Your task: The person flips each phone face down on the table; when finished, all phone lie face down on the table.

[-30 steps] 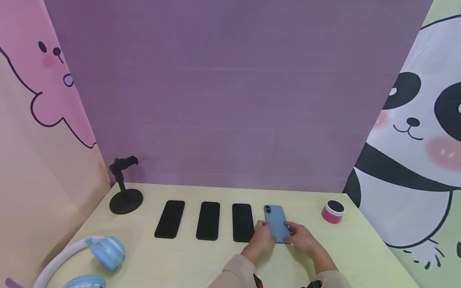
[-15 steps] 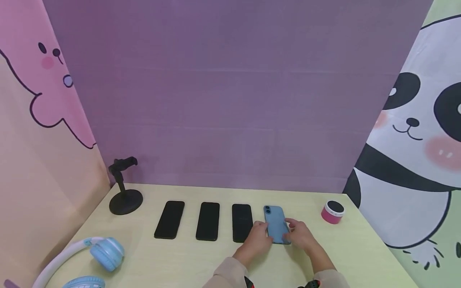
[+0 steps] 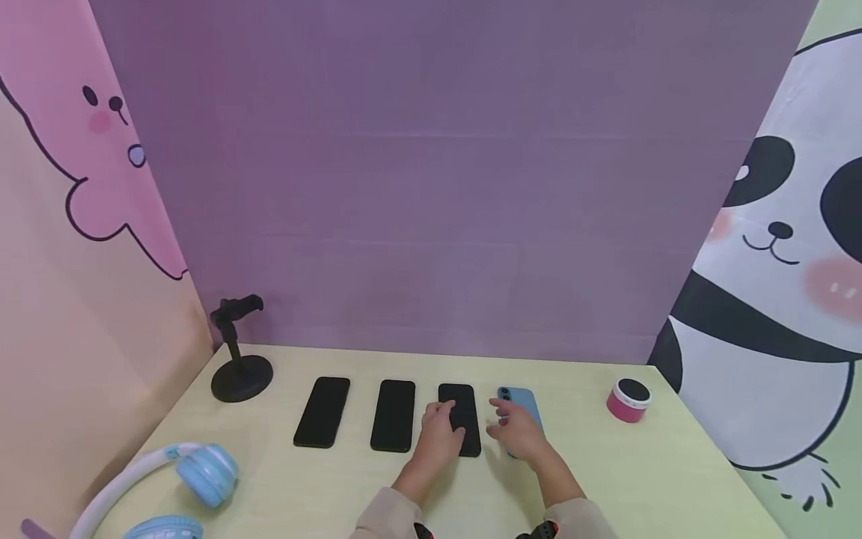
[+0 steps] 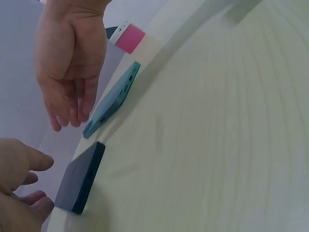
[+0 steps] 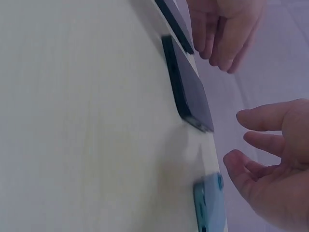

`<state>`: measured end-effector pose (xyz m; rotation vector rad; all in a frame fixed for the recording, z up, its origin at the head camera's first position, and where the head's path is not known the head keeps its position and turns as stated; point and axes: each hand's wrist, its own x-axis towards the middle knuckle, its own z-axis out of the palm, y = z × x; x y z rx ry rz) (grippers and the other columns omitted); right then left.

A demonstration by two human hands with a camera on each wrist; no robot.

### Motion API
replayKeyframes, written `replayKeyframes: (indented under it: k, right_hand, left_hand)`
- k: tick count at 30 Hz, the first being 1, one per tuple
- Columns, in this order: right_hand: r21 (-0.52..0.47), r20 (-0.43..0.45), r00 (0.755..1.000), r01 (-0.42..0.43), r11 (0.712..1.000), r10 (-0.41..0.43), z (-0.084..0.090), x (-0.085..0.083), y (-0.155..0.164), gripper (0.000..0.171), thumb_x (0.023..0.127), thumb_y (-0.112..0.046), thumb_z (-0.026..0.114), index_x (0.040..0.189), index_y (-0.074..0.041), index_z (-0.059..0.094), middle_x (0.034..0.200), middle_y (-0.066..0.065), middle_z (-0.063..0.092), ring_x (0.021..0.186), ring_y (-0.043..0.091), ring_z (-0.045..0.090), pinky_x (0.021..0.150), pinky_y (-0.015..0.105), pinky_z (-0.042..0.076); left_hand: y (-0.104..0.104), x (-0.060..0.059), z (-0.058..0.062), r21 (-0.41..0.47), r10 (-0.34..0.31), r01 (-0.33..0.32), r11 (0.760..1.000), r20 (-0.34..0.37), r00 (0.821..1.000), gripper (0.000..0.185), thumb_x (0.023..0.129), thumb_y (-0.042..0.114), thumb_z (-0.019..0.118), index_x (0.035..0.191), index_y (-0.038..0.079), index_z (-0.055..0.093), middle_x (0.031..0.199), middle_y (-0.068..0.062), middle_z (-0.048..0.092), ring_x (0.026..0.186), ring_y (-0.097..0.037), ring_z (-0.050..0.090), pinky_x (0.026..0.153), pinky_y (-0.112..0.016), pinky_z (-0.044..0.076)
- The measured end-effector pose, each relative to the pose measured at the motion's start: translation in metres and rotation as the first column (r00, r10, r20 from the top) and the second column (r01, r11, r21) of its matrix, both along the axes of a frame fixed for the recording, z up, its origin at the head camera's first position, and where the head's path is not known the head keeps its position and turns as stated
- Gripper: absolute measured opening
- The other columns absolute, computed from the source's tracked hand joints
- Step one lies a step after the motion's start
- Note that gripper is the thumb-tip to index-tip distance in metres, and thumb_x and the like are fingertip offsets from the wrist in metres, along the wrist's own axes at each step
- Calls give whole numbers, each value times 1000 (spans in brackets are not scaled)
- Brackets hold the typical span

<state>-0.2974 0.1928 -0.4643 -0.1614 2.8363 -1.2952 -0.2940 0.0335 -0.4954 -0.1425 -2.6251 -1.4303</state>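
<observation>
Left grip (image 3: 438, 434) and right grip (image 3: 520, 432) have shifted leftward over the last half second: they then flanked the blue phone (image 3: 524, 398), and now stand about its neighbour, the third black phone (image 3: 469, 415).

In the head view, that black phone lies flat on the worktop (image 3: 323, 494), its long axis running away from the person. The left grip is nearer, overlapping its left edge as seen; the right grip is just past its right edge, over the blue phone. Both phones look unmoved.

In the left wrist view, the left grip is parted and loosely bent, holding nothing, just beside the black phone; I cannot tell whether it touches.

In the right wrist view, the right grip is relaxed and spread, holding nothing, near the gap between the black and blue phones, with no contact seen.
</observation>
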Motion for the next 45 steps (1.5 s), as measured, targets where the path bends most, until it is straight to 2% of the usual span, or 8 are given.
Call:
replayKeyframes:
  k: [9, 16, 24, 28, 32, 38, 41, 45]
  right_hand:
    - [53, 3, 1000, -9, 999, 9, -7, 2, -17, 51, 83, -2, 70, 130, 7, 55, 116, 27, 58, 103, 40, 58, 82, 51, 49]
    - [-15, 0, 1000, -9, 1000, 9, -15, 0, -26, 50, 81, 3, 70, 128, 11, 54, 112, 26, 60, 99, 37, 60, 79, 44, 52]
    - [-48, 43, 998, 42, 998, -40, -19, -5, -33, 49, 80, 8, 68, 127, 10, 56, 115, 26, 59, 103, 38, 58, 83, 45, 51]
    - [-118, 69, 997, 55, 991, -47, -20, -5, -33, 49, 79, 11, 67, 127, 11, 56, 119, 26, 57, 106, 39, 55, 86, 45, 50]
    - [-251, 85, 996, 44, 967, -24, -21, -4, -31, 49, 80, 14, 63, 128, 13, 53, 123, 30, 54, 114, 45, 52, 89, 46, 49]
    - [-474, 101, 994, 18, 880, 35, -19, -2, -24, 48, 84, 14, 60, 131, 15, 50, 125, 31, 52, 114, 46, 52, 93, 48, 46]
    - [-512, 97, 994, 5, 859, 52, -17, -5, -22, 47, 86, 11, 60, 132, 12, 51, 126, 28, 50, 112, 41, 55, 93, 47, 46]
    - [-526, 96, 993, -11, 850, 72, -12, -7, -23, 47, 86, 9, 62, 132, 9, 53, 128, 27, 48, 112, 38, 55, 94, 46, 47]
  left_hand:
    - [-7, 1, -5, -10, 1, 0, 1000, 57, 998, 47, 87, 5, 71, 130, -7, 54, 120, -24, 49, 114, -40, 52, 94, -51, 44]
    - [-12, -2, -15, -11, 16, -15, 1000, 41, 999, 40, 85, -1, 70, 123, -9, 59, 116, -23, 52, 112, -39, 54, 94, -49, 45]
    - [-18, -2, -17, -1, 27, -27, 1000, 1, 1000, 36, 83, -7, 68, 118, -11, 61, 114, -22, 54, 112, -40, 54, 95, -49, 44]
    - [-20, -3, -16, 3, 15, -15, 1000, 3, 1000, 37, 83, -8, 67, 119, -12, 60, 115, -22, 53, 113, -40, 54, 96, -49, 43]
    - [-22, -3, -17, 14, -2, 2, 1000, 13, 1000, 38, 84, -7, 66, 121, -12, 60, 115, -22, 53, 112, -40, 54, 96, -49, 43]
    - [-26, -1, -20, 51, -38, 36, 998, 33, 999, 37, 86, -6, 64, 122, -12, 59, 108, -18, 54, 97, -32, 56, 87, -45, 48]
    - [-26, 0, -18, 78, -62, 59, 995, 32, 998, 36, 87, -6, 63, 122, -12, 59, 104, -16, 54, 93, -29, 55, 83, -43, 49]
    - [-26, 2, -16, 93, -72, 69, 993, 33, 997, 36, 86, -6, 63, 122, -11, 59, 104, -15, 54, 91, -26, 54, 83, -42, 48]
